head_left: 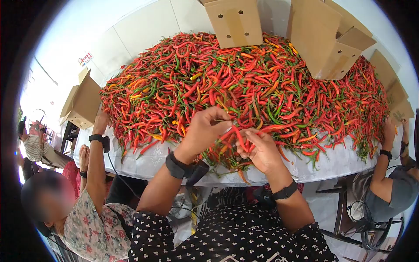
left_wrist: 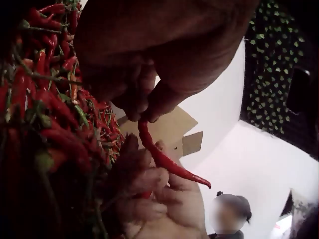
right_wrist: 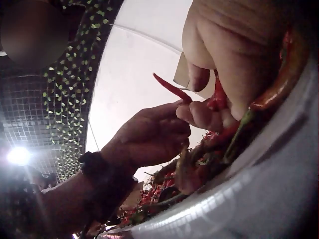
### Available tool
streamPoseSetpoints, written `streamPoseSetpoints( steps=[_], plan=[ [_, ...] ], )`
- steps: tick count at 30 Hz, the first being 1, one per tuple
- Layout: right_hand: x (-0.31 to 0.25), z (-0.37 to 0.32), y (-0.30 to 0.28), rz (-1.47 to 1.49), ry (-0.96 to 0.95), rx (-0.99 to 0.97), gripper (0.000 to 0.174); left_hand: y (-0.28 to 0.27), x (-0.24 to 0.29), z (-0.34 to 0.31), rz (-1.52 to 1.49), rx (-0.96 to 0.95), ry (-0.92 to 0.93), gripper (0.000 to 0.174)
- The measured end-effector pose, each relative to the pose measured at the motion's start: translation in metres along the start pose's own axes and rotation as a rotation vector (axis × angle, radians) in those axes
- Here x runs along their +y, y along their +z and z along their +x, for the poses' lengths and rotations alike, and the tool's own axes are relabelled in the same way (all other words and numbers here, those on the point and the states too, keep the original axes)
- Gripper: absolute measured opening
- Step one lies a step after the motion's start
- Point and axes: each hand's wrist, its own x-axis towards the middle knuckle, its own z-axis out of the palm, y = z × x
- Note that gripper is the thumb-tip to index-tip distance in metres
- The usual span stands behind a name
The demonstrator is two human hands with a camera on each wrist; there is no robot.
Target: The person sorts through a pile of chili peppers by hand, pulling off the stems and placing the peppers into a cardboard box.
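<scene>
A wide heap of chili peppers (head_left: pixel 218 83), mostly red with some green and orange, spreads before me on a table. Over its near edge my two hands meet. Thumb and fingertips of my left hand (head_left: pixel 204 131) pinch one end of a slim red chili pepper (left_wrist: pixel 164 159), whose pointed tip sticks out free. Close against it, my right hand (head_left: pixel 263 153) has its fingers curled, and more red chili (right_wrist: pixel 218 94) shows between its thumb and fingers. How many peppers lie in that palm is hidden by the fingers.
Cardboard boxes (head_left: pixel 238 24) stand at the heap's back, one larger box (head_left: pixel 325 41) to the right. Another box (head_left: pixel 83 98) is at the left end. A person (head_left: pixel 89 196) sits close on my left, another (head_left: pixel 393 187) at the right. The pale tabletop (head_left: pixel 150 161) edges toward me.
</scene>
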Motion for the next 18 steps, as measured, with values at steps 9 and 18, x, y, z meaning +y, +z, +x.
streamPoseSetpoints(
  steps=[9,18],
  plan=[
    [0.003,-0.001,-0.006,-0.003,0.009,0.018,0.018,0.022,0.0,-0.009,0.076,-0.046,-0.043,0.007],
    [0.005,-0.001,-0.007,-0.075,0.008,-0.049,0.017,0.014,-0.005,-0.007,0.12,-0.128,-0.075,0.018]
  ],
)
